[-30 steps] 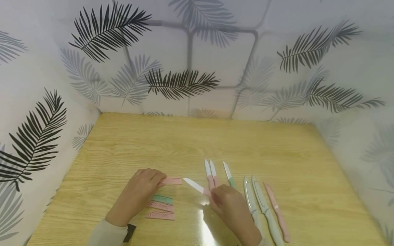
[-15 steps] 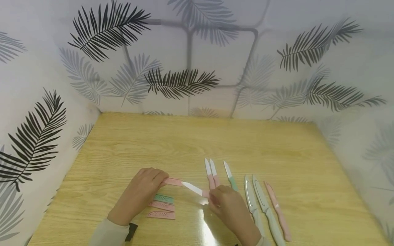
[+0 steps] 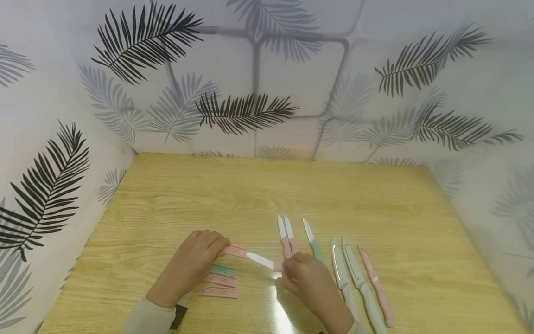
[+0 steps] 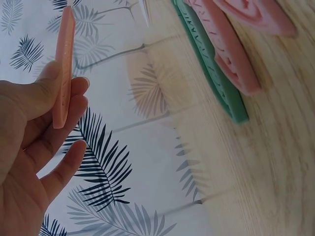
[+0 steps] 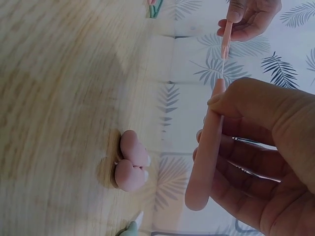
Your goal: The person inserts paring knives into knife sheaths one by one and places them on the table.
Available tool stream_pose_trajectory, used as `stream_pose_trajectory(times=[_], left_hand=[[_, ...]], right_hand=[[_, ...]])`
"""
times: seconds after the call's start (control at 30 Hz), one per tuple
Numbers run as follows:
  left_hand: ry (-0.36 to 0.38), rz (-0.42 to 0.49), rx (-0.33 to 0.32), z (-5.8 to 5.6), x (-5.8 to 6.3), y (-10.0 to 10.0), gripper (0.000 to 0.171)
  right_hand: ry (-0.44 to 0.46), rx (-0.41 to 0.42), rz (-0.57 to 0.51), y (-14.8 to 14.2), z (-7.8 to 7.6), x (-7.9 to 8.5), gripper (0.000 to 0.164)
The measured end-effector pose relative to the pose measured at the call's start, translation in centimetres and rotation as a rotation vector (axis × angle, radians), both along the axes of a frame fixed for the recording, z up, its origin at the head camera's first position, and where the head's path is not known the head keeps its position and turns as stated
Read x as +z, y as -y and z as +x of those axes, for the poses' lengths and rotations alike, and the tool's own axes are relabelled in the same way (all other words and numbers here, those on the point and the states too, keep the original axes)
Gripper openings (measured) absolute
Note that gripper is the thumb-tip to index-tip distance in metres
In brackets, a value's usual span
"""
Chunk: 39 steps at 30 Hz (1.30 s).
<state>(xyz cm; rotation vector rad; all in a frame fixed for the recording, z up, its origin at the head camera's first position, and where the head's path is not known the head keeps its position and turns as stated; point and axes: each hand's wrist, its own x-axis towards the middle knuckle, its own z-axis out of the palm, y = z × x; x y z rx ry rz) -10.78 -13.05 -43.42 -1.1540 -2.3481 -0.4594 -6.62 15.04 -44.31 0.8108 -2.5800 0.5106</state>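
My left hand (image 3: 189, 264) pinches a pink blade sheath (image 3: 238, 251) between thumb and fingers, its mouth facing right. In the left wrist view the sheath (image 4: 64, 69) stands on edge in the grip, with the lower fingers loosely bent. My right hand (image 3: 314, 284) grips a paring knife (image 3: 261, 260) with a white blade and a pink handle. The handle (image 5: 206, 157) lies between thumb and fingers in the right wrist view. The blade points left, its tip right at the mouth of the sheath and lined up with it. Both are held above the table.
Below the left hand lie a green sheath (image 3: 224, 270) and two pink sheaths (image 3: 219, 292). Beyond the right hand are two pink-handled knives (image 3: 285, 242) and a green-handled knife (image 3: 314, 249). Two larger pale green knives (image 3: 363, 292) and a pink knife (image 3: 378, 297) lie farther right on the wooden table (image 3: 233, 195).
The left hand has tilted the sheath's mouth down and moved it slightly right. The blade tip, apart from the sheath earlier, now meets its mouth. The right hand has barely moved.
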Motion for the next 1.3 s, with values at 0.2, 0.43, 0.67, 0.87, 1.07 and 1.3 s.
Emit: stream_pose_trajectory(times=[0.2,0.43,0.67,0.87,1.07,1.3], left_hand=[[-0.026,0.011,-0.008,0.0,-0.1,-0.1,0.020],[-0.024,0.014,-0.014,0.0,-0.2,-0.3,0.021],[-0.036,0.015,-0.024,-0.1,-0.3,-0.7,0.024],[-0.029,0.002,-0.019,-0.1,-0.4,-0.7,0.022],[-0.018,-0.005,-0.035,0.1,-0.6,-1.1,0.019],[-0.022,0.018,-0.055,0.2,-0.4,-1.8,0.016]], right_hand=[[-0.008,0.005,0.009,0.0,-0.1,-0.1,0.023],[-0.020,0.007,0.007,0.0,-0.1,-0.1,0.022],[-0.042,0.019,-0.001,0.2,-0.2,0.1,0.025],[-0.018,0.029,0.000,0.5,-0.1,0.1,0.023],[-0.037,0.058,-0.006,0.7,-0.2,0.1,0.020],[-0.080,0.070,-0.005,1.3,-0.4,0.1,0.018]])
